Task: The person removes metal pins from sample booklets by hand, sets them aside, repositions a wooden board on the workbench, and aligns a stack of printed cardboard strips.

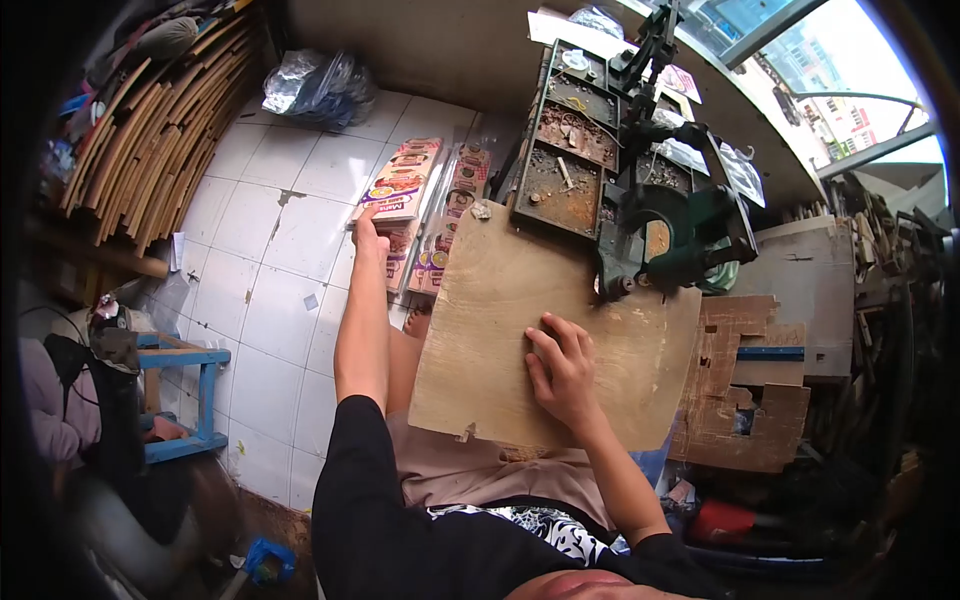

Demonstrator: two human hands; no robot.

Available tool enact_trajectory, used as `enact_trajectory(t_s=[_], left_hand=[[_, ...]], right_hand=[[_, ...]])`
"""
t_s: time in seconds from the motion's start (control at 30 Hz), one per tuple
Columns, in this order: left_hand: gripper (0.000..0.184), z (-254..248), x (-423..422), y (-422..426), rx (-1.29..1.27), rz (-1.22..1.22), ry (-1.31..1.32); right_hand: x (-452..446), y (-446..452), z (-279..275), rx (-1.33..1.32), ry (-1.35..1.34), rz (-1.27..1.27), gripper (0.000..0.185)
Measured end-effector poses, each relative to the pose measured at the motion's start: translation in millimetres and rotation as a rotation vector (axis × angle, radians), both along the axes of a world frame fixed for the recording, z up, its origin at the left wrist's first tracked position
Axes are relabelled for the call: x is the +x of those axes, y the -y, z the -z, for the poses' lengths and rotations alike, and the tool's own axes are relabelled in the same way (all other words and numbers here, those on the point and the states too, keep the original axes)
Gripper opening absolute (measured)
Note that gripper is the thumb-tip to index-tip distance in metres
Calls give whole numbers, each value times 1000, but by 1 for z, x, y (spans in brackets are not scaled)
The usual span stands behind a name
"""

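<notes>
My left hand reaches down to the left, at the near corner of a stack of printed cardboard sleeves. One digit lies over the top of the stack and the other fingers are partly hidden at its edge, closed on it. The sleeves are pinkish with purple and yellow print. A wooden board lies over my lap, below the machine. On its bare surface rests my right hand, palm down with the fingers somewhat bent and apart, holding nothing.
A dark metal machine stands beyond the board, beside a compartment tray holding scraps. More printed packs lie on the tiled floor. Leaning sheets, a blue stool and cut cardboard are around me.
</notes>
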State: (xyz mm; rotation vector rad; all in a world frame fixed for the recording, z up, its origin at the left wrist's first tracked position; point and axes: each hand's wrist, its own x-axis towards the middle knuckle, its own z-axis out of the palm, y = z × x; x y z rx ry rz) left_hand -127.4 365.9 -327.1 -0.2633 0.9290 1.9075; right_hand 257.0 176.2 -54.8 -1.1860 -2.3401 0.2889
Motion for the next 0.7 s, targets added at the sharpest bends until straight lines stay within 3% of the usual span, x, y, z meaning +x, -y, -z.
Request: enact_trajectory(t_s=[0.2, 0.27, 0.53, 0.7], left_hand=[[36, -78, 28, 123, 128, 71, -113], [38, -87, 30, 170, 167, 72, -184], [54, -218, 81, 312, 323, -3, -437], [59, -243, 86, 357, 360, -61, -452]], right_hand=[[12, 8, 4, 95, -54, -35, 33], [16, 10, 5, 120, -93, -39, 32], [30, 11, 13, 168, -193, -43, 27], [30, 7, 20, 69, -371, -97, 19]])
